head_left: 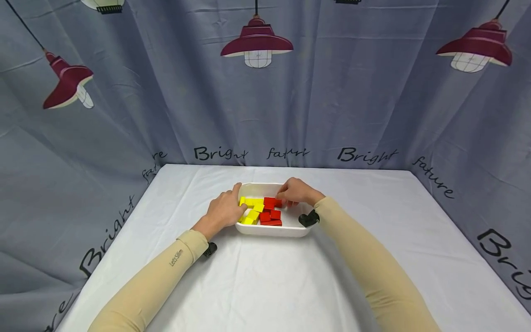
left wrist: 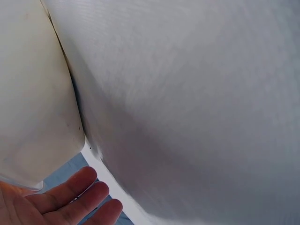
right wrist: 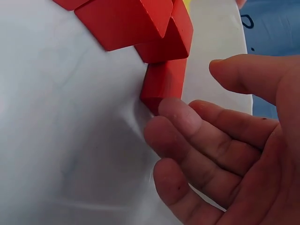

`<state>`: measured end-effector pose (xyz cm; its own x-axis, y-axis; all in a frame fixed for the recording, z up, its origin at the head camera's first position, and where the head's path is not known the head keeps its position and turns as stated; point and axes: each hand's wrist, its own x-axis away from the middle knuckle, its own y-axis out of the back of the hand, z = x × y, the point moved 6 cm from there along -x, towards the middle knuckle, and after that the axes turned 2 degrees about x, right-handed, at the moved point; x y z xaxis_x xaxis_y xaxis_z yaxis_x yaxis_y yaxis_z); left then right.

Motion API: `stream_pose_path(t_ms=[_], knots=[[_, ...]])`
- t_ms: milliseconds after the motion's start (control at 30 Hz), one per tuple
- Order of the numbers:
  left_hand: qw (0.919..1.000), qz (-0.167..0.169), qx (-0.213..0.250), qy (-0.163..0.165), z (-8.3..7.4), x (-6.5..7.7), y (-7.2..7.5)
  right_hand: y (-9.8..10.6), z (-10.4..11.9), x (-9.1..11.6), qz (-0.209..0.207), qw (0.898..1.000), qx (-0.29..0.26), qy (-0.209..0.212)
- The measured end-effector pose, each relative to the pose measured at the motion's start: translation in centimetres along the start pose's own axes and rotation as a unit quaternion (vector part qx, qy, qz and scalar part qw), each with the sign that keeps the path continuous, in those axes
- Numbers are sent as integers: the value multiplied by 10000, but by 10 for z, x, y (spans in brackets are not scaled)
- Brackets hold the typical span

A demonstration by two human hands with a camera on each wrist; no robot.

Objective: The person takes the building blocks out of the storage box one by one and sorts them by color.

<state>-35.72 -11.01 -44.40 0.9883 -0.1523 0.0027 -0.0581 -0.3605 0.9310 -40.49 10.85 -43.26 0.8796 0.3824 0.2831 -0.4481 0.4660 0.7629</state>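
A white tray (head_left: pixel 271 232) with raised walls stands on the table. Yellow blocks (head_left: pixel 251 216) fill its left end, and red blocks (head_left: pixel 269 216) lie against them near the middle. My left hand (head_left: pixel 224 207) holds the tray's left end, thumb over the rim and the other fingers outside. In the left wrist view, those fingers (left wrist: pixel 89 197) reach past the tray wall. Inside the tray, toward the back, is my right hand (head_left: pixel 299 191). Its fingertips are right at the end of a red block (right wrist: pixel 164 79), with the thumb held apart.
A white cloth covers the table (head_left: pixel 265 286). Behind it hangs a grey-blue curtain (head_left: pixel 352 106) printed with lamps and lettering. Dark wrist devices (head_left: pixel 309 218) sit at both cuffs, the right one above the tray's front right corner.
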Motion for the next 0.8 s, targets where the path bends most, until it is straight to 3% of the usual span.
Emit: stream_pose_path(t_ms=[800], knots=[[9999,64,-102,38,-2,0,0,-5,-2,-6,348,9969,699,-47]])
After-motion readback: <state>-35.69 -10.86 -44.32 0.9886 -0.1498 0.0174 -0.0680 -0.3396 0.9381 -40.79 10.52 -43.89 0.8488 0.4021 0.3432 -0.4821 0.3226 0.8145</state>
